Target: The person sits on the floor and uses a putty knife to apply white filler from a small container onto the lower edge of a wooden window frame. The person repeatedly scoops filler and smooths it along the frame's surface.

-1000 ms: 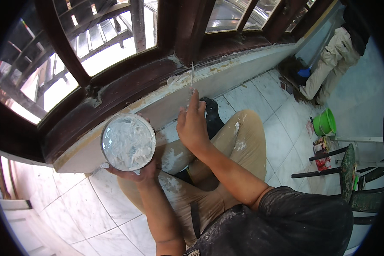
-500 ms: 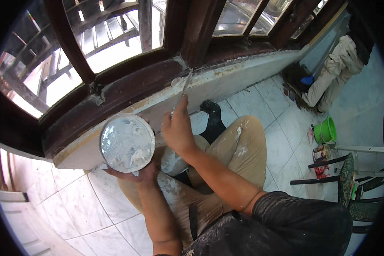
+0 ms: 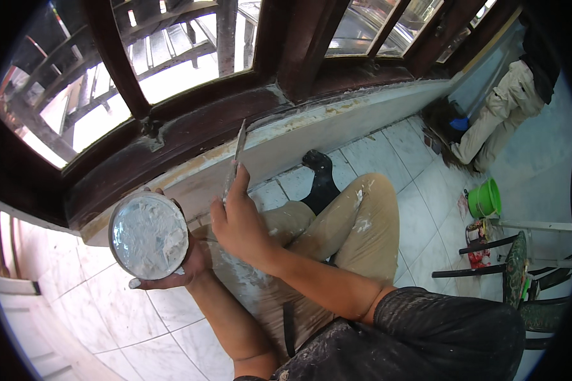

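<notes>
While daylight pours through the dark wooden window frame (image 3: 197,130), a pale, scuffed ledge (image 3: 324,114) curves along beneath it, and white tiles (image 3: 384,159) spread below. Across the room, a green bucket (image 3: 483,199) sits near a chair (image 3: 515,267), another person's light trousers (image 3: 505,105) beyond. Now the hands! The right forearm (image 3: 311,279) angles across the body, and the right hand (image 3: 241,225) pinches a thin scraper (image 3: 240,143), blade pointing up toward the ledge; whether the tip touches, I cannot tell. Out to the left, the left hand (image 3: 196,261), fingers parted, cradles a round dish (image 3: 110,236) of white paste (image 3: 151,235) by its edge and underside. That dish lies left of the scraper, apart from the right hand.
</notes>
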`<state>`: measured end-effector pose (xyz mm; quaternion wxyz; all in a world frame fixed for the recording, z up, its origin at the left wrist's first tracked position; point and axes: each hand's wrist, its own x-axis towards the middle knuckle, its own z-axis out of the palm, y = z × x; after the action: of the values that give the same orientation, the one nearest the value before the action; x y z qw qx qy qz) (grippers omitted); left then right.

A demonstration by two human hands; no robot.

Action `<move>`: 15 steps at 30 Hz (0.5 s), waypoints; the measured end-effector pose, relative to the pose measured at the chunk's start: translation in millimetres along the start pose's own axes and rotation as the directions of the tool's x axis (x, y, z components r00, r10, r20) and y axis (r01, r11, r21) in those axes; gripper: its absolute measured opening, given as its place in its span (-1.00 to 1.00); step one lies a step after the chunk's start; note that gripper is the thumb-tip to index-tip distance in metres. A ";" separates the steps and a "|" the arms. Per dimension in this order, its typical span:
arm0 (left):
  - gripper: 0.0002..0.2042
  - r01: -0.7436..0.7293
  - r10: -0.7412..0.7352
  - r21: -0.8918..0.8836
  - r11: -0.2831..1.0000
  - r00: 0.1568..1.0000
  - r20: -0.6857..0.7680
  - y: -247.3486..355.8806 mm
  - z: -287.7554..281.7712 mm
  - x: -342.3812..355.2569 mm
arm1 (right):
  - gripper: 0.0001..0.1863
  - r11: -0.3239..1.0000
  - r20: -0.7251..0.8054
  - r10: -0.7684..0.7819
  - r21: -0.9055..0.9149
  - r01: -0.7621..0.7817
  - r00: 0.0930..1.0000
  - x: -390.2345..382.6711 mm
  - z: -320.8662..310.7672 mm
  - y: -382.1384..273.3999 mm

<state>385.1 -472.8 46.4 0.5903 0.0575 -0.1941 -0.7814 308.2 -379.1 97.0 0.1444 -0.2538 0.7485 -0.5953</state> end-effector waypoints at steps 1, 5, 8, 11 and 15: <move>0.41 -0.008 0.008 0.021 1.000 1.000 0.002 -1.3 -0.9 1.4 | -0.10 1.000 0.031 0.007 0.029 -0.008 1.000 -4.0 -3.4 -6.3; 0.37 -0.057 0.061 0.156 0.986 0.998 -0.023 -15.5 19.7 -2.9 | -0.14 0.966 0.119 -0.240 -0.071 0.249 0.963 -30.5 -49.8 -8.0; 0.22 0.129 -0.082 -0.274 0.953 0.981 0.176 -10.2 -3.2 -14.2 | -0.18 0.820 0.223 -0.486 -0.216 0.529 0.845 -40.9 -79.5 0.0; 0.23 0.261 -0.237 -0.340 0.903 0.965 0.112 -19.1 0.6 -38.0 | -0.18 0.718 0.369 -0.522 -0.296 0.630 0.769 -53.2 -112.0 12.6; 0.16 0.422 -0.402 -0.107 0.900 0.900 0.169 -24.2 12.4 -34.6 | -0.16 0.681 0.450 -0.443 -0.394 0.617 0.776 -71.3 -141.9 28.5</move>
<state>369.6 -431.7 43.9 0.3986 -0.0006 -0.1634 -0.9025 287.9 -219.0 98.7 0.0073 -0.5839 0.7390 -0.3359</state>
